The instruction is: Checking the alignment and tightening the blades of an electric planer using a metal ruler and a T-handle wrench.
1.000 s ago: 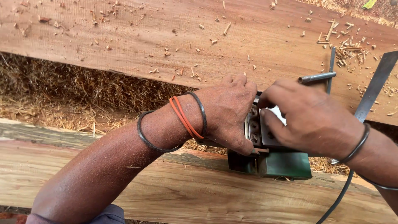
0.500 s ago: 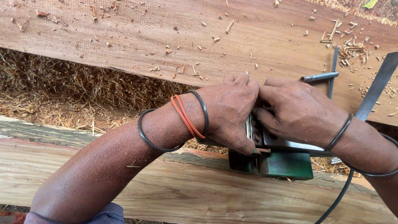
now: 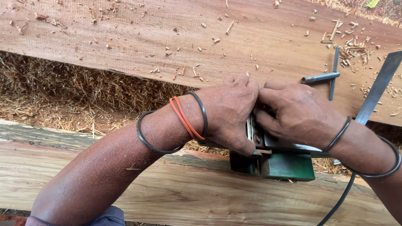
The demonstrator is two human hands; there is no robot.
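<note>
Two bare hands close over a green power tool (image 3: pixel 284 164) that sits on the top edge of the near wooden plank (image 3: pixel 176 192), right of centre. The left hand (image 3: pixel 228 115) covers the tool's left end, fingers curled down and clamped on it; its wrist carries orange and black bands. The right hand (image 3: pixel 299 113) presses on the tool's metal top just beside the left hand, the two touching, its fingers folded tight against the tool. A black cord (image 3: pixel 341 199) runs from the tool down toward the near right. Beyond the hands lies a wide far plank (image 3: pixel 167 33) strewn with wood chips. On it, far right, rest a metal T-shaped key (image 3: pixel 326 76) and a flat metal ruler (image 3: pixel 379 88). Straw-like shavings (image 3: pixel 71 92) fill the gap between the planks at left.
</note>
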